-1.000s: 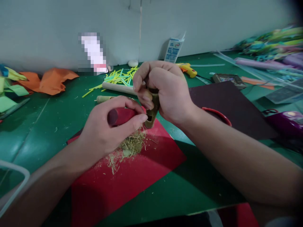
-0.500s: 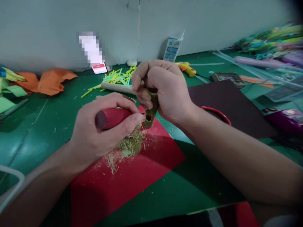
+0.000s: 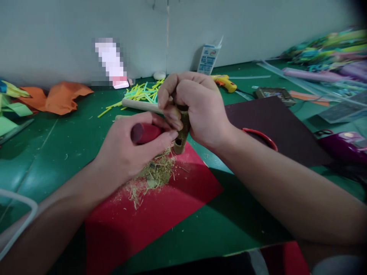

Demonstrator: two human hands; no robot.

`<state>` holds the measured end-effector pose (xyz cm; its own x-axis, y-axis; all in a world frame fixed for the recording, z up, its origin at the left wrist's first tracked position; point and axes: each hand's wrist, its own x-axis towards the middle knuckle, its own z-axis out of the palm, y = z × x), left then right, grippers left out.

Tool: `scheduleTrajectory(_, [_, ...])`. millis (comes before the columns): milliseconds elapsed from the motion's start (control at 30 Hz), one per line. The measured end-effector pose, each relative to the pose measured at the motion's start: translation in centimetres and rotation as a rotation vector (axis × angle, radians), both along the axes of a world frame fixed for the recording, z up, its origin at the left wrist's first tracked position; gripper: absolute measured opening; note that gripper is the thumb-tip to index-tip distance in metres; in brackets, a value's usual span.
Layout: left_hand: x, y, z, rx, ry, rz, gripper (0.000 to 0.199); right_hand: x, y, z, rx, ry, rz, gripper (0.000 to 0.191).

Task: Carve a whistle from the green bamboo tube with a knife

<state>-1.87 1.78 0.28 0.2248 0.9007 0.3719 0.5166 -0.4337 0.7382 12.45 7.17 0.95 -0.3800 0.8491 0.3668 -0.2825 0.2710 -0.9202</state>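
Note:
My left hand (image 3: 123,149) is wrapped round a thick red tool handle (image 3: 146,133), its butt end facing me. Whatever the tool has at its working end is hidden behind my fingers. Closed fingers of my right hand (image 3: 200,107) grip a short greenish-brown bamboo tube (image 3: 183,128), held nearly upright with a slight tilt. A small hole shows in the tube's side near its lower end. The left fingertips meet the right fingers beside the tube. Beneath both hands, a heap of bamboo shavings (image 3: 157,172) lies on a red sheet (image 3: 149,225).
On the green table (image 3: 200,236) a pale stick (image 3: 140,105) lies before yellow and green strips (image 3: 143,91). A dark sheet (image 3: 275,130), a yellow glue gun (image 3: 228,83) and a purple device (image 3: 346,147) are to the right. Orange paper (image 3: 65,97) lies left; a carton (image 3: 209,59) leans at the wall.
My left hand has moved right, closer to the bamboo tube, carrying the red-handled tool with it. My right hand keeps its hold on the tube and has hardly moved.

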Motion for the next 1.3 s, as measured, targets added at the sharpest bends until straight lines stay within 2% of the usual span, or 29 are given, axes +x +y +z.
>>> scheduleTrajectory(133, [0.4,0.2,0.3,-0.018,0.036,0.063,0.016,0.0,0.2,0.0,0.020,0.071,-0.001,0.024])
scheduleTrajectory(233, [0.4,0.4,0.4,0.054,0.081,0.151,0.019,0.0,0.2,-0.1,0.005,0.044,0.023,0.021])
scheduleTrajectory(333, [0.0,1.0,0.5,0.106,0.114,0.165,0.024,-0.1,0.2,-0.2,0.020,0.052,0.036,0.017])
scheduleTrajectory(433, [-0.6,2.0,0.5,0.086,0.113,0.130,0.031,-0.1,0.3,-0.2,0.034,0.073,0.034,0.018])
scheduleTrajectory(667, [-1.0,3.7,-0.3,-0.061,-0.090,-0.019,0.031,0.1,0.4,-0.1,0.008,0.046,0.010,0.022])
scheduleTrajectory(733, [-1.3,3.6,-0.3,-0.013,-0.080,0.005,0.029,0.1,0.3,-0.1,-0.011,0.015,0.000,0.022])
scheduleTrajectory(833, [-2.1,3.1,0.0,0.158,-0.056,0.094,0.024,0.2,0.1,-0.1,-0.018,-0.006,0.007,0.020])
scheduleTrajectory(900, [-2.7,2.6,0.1,0.248,-0.037,0.055,0.016,0.2,0.0,-0.1,-0.008,0.023,0.017,0.019])
scheduleTrajectory(967, [-3.4,2.1,-0.2,0.253,-0.012,-0.047,0.008,0.1,0.1,-0.1,-0.005,0.060,0.025,0.017])
scheduleTrajectory(1100, [-3.8,1.3,-0.9,0.249,0.063,-0.213,0.015,0.1,0.4,-0.3,0.023,0.120,0.087,0.015])
scheduleTrajectory(1200, [-3.3,1.1,-0.7,0.284,0.146,-0.198,0.019,0.0,0.3,-0.3,0.034,0.107,0.064,0.014])
scheduleTrajectory(1300, [-2.7,0.9,0.2,0.235,0.271,-0.162,0.023,-0.1,0.0,-0.3,0.010,0.059,-0.010,0.017])
